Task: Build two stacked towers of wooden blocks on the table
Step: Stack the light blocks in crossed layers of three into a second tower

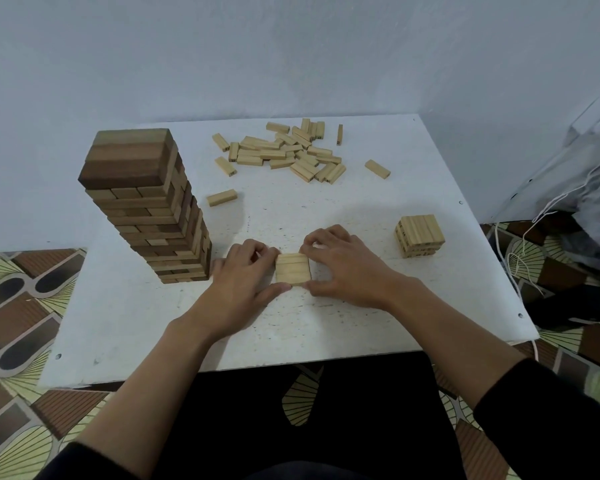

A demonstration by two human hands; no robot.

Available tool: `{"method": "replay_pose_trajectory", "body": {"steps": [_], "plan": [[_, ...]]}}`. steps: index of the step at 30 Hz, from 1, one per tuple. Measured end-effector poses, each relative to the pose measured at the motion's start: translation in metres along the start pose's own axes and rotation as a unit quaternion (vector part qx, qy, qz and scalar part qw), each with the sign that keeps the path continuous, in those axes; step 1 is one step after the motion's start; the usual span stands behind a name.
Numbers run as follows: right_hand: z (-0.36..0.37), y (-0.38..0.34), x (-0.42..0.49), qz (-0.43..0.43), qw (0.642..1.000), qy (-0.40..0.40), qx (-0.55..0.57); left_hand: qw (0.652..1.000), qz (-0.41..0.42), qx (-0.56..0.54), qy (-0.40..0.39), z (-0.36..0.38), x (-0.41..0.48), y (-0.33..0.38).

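A low square layer of pale wooden blocks (292,268) lies on the white table (125,323) in front of me. My left hand (243,282) presses against its left side, thumb along the front edge. Against the right side, my right hand (343,268) holds it with fingertips at the back corner. A tall tower of darker brown blocks (146,206) stands to the left. At the right stands a short stack of pale blocks (420,235). A heap of loose pale blocks (288,150) lies at the back of the table.
Single loose blocks lie apart: one (222,197) right of the tall tower, one (377,168) right of the heap. A grey bag with white cords (575,188) sits off the table's right edge. Patterned floor surrounds the table; a wall is behind it.
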State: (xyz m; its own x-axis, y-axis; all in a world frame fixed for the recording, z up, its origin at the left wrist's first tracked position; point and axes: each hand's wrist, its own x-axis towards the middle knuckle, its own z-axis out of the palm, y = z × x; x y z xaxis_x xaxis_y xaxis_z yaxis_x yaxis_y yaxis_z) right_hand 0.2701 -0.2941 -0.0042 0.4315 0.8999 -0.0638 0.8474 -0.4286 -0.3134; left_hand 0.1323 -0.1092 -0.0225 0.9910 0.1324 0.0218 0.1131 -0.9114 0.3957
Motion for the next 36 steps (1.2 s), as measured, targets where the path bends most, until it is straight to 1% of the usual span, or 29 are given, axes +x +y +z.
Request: {"method": "replay_pose_trajectory", "body": {"steps": [6, 9, 12, 18, 24, 30, 36], "plan": [[-0.016, 0.006, -0.016, -0.006, 0.999, 0.023, 0.037, 0.999, 0.030, -0.031, 0.002, -0.006, 0.007, 0.011], [-0.030, 0.012, -0.028, 0.002, 0.997, 0.047, 0.065, 0.998, 0.060, -0.028, 0.013, -0.014, 0.016, 0.020], [-0.044, 0.020, -0.038, 0.011, 0.995, 0.070, 0.067, 0.996, 0.085, -0.010, 0.038, -0.022, 0.029, 0.032], [-0.070, 0.055, -0.057, 0.037, 0.992, 0.095, 0.075, 0.991, 0.118, -0.005, 0.057, -0.023, 0.067, 0.068], [-0.087, 0.097, -0.076, 0.074, 0.987, 0.109, 0.096, 0.990, 0.125, -0.023, 0.066, -0.010, 0.105, 0.107], [-0.086, 0.132, -0.091, 0.096, 0.981, 0.090, 0.142, 0.988, 0.121, -0.050, 0.076, 0.014, 0.125, 0.132], [-0.086, 0.154, -0.093, 0.108, 0.981, 0.060, 0.152, 0.990, 0.096, -0.068, 0.080, 0.030, 0.133, 0.141]]}}
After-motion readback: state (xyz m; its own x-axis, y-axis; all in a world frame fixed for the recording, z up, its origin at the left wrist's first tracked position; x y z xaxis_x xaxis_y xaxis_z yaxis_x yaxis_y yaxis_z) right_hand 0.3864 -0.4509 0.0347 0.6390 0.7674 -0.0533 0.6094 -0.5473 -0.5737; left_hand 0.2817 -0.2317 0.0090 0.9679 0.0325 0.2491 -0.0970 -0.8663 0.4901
